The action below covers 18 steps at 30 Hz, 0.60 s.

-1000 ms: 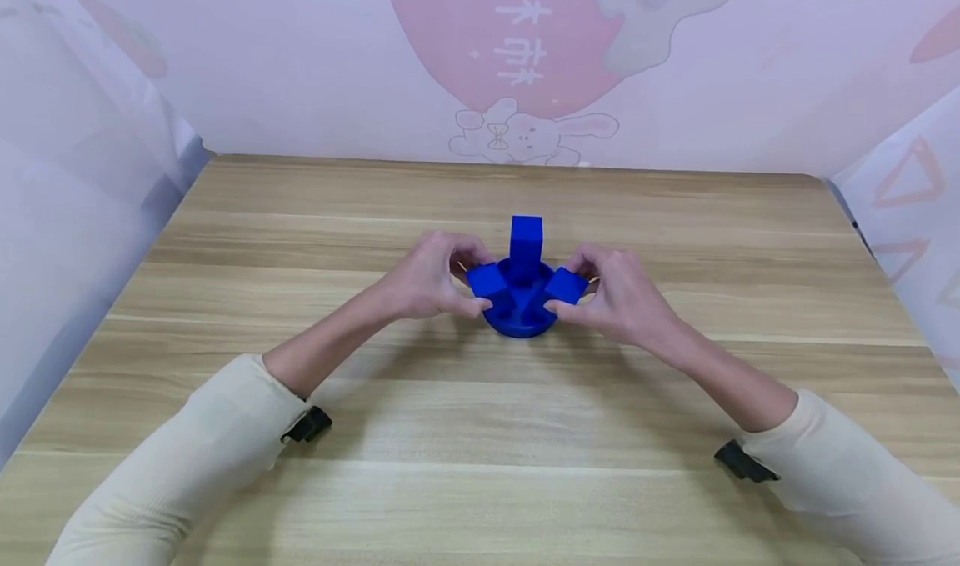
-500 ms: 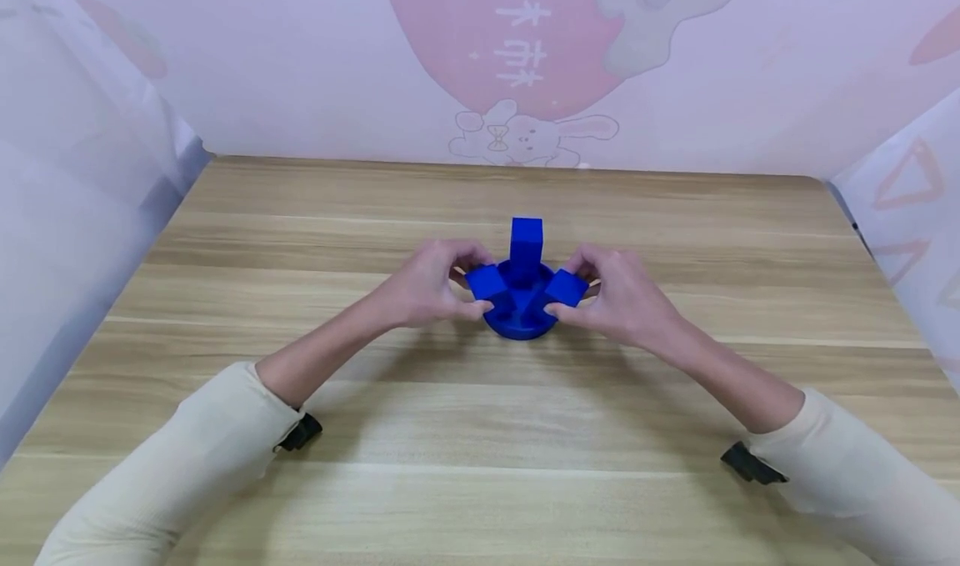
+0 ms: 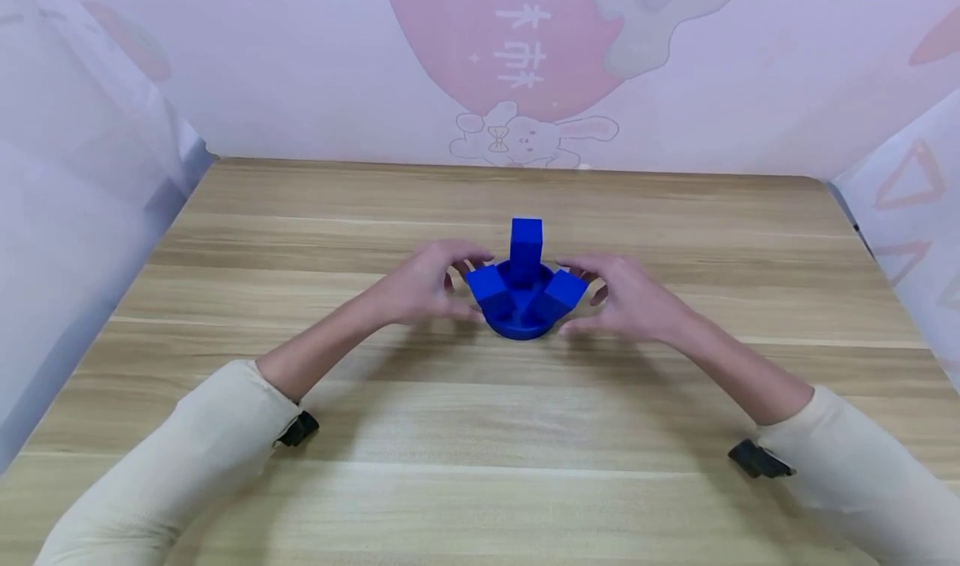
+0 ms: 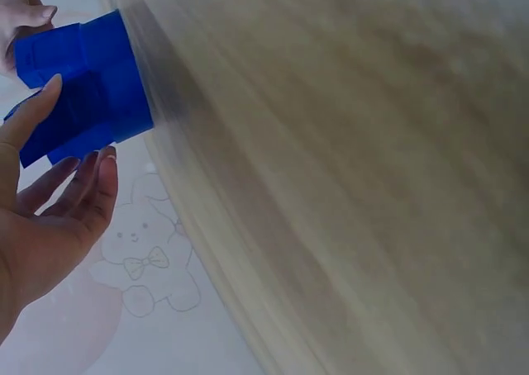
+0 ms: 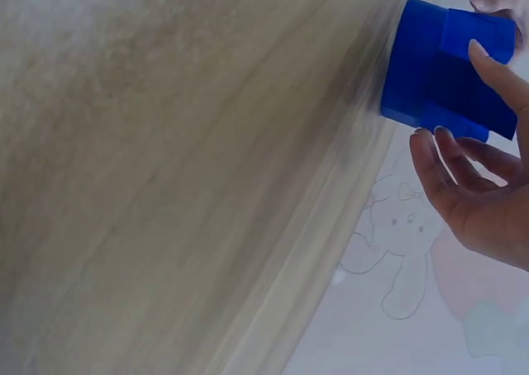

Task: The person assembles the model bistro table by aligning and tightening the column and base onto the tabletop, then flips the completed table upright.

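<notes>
A blue round base (image 3: 521, 331) with three upright blue blocks around its rim stands on the table. The back block (image 3: 527, 245) rises tallest in the head view; the left block (image 3: 489, 289) and right block (image 3: 562, 293) lean outward. My left hand (image 3: 427, 284) is spread beside the left block, thumb and fingers apart on either side of it. On the other side my right hand (image 3: 626, 299) is likewise spread around the right block, its thumb away from the block. Both wrist views show the blue piece (image 4: 107, 82) between loosely bent fingers that do not grip it.
The wood-grain table (image 3: 480, 433) extends all around the blue piece. Behind it rises a pale wall covering (image 3: 300, 66) with pink cartoon prints. Black clips (image 3: 298, 429) hang at both cream sleeves.
Both hands have let go of the side blocks they were pinching. The fingers have spread, and the right hand has drawn slightly outward. The blue piece stays in place.
</notes>
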{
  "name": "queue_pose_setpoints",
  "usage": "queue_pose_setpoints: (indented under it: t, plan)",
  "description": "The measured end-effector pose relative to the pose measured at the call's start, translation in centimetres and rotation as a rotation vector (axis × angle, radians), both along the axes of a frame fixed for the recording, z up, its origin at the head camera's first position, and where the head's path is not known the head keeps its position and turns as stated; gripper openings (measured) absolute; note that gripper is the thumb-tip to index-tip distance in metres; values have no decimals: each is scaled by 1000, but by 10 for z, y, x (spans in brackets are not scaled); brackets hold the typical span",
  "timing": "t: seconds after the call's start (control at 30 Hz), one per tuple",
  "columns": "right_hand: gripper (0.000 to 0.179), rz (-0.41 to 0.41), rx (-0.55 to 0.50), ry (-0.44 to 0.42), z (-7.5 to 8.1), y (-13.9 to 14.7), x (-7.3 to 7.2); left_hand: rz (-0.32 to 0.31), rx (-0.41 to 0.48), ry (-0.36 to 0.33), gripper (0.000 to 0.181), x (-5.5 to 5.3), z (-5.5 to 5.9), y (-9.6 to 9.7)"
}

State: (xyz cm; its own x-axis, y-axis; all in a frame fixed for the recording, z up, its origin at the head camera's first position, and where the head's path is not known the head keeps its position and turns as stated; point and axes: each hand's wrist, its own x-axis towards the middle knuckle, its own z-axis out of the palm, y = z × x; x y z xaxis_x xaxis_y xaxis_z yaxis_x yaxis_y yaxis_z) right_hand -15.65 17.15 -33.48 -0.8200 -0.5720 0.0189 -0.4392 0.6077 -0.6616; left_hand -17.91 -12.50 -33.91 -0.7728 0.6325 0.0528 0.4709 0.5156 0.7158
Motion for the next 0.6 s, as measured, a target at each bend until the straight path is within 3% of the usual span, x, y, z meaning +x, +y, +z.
queue_pose_setpoints:
  t: [0.23, 0.6]
  plan:
    - [88, -4, 104, 42, -6, -4, -9, -14, -130, 31, 80, -6, -8, 4]
    - [85, 27, 144, 101, -15, -11, -21, -38, -212, 81, 86, -12, -12, 10]
